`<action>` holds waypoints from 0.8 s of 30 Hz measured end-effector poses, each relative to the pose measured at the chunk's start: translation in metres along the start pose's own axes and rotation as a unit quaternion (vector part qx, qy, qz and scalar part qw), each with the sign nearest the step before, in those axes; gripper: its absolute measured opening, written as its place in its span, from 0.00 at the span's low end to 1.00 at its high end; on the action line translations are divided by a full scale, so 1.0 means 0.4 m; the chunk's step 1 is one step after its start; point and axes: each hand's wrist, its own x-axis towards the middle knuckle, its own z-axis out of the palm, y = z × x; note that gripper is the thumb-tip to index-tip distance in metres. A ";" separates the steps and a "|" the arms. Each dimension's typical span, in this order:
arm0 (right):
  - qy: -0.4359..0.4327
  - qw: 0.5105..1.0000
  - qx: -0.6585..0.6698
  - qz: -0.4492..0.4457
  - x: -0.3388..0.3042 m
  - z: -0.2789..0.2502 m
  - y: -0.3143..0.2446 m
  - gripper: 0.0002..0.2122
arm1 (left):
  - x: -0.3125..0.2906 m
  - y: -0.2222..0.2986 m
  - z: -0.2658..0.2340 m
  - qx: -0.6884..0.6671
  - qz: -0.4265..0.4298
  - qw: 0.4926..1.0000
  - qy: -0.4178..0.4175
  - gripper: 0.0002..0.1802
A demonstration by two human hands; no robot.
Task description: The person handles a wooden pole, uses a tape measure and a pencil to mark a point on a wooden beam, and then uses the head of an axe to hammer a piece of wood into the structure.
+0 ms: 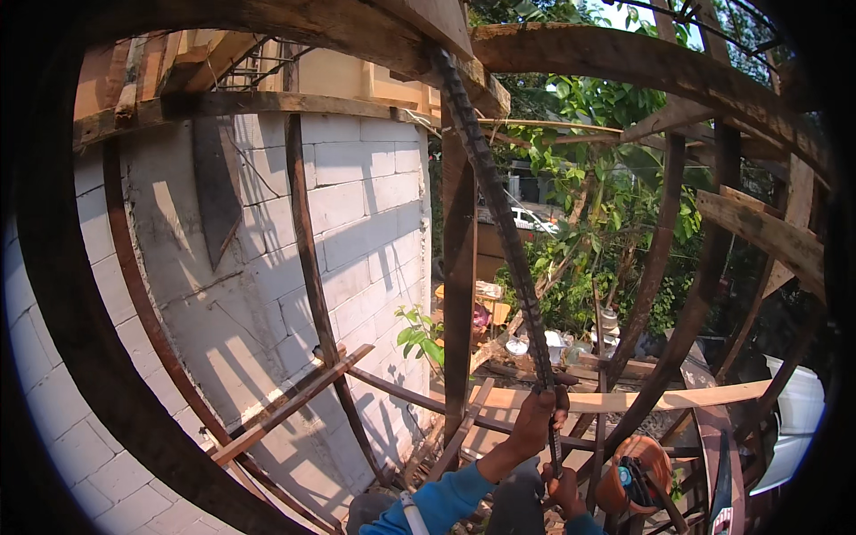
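Note:
A long dark ribbed steel bar (510, 245) slants from the timber overhead down to my hands. My left hand (533, 421), at the end of a blue sleeve, is closed around the bar near its lower part. Just below it, my right hand (563, 490) is also closed, at the bar's lower end. The bar's upper end reaches the wooden beam (357, 40) above; whether it touches the beam I cannot tell. Right of my right hand is an orange-brown bucket (635, 473) with dark and blue items inside, too small to name.
Upright timber posts (459, 294) and cross braces (290, 406) stand close around me. A pale block wall (366, 214) rises on the left. A light plank (624, 400) crosses beyond my hands. White corrugated sheeting (789, 423) lies at the right, with plants (597, 178) behind.

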 end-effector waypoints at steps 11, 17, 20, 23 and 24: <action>-0.024 0.996 0.054 0.065 -0.138 -0.118 0.044 0.18 | -0.040 0.003 0.110 0.085 -0.027 0.996 0.018 0.35; 0.033 0.998 0.012 0.058 -0.195 -0.221 -0.056 0.12 | -0.026 0.035 0.180 0.069 -0.013 0.998 0.005 0.35; 0.084 0.989 0.107 0.055 -0.256 -0.301 -0.101 0.16 | -0.023 0.030 0.235 0.043 -0.028 0.999 -0.015 0.35; 0.043 0.991 0.083 0.099 -0.302 -0.331 0.026 0.15 | -0.026 0.037 0.253 0.049 -0.032 0.997 -0.049 0.36; 0.067 0.990 0.063 0.103 -0.317 -0.346 0.010 0.14 | -0.026 0.031 0.252 0.044 -0.033 0.996 -0.068 0.37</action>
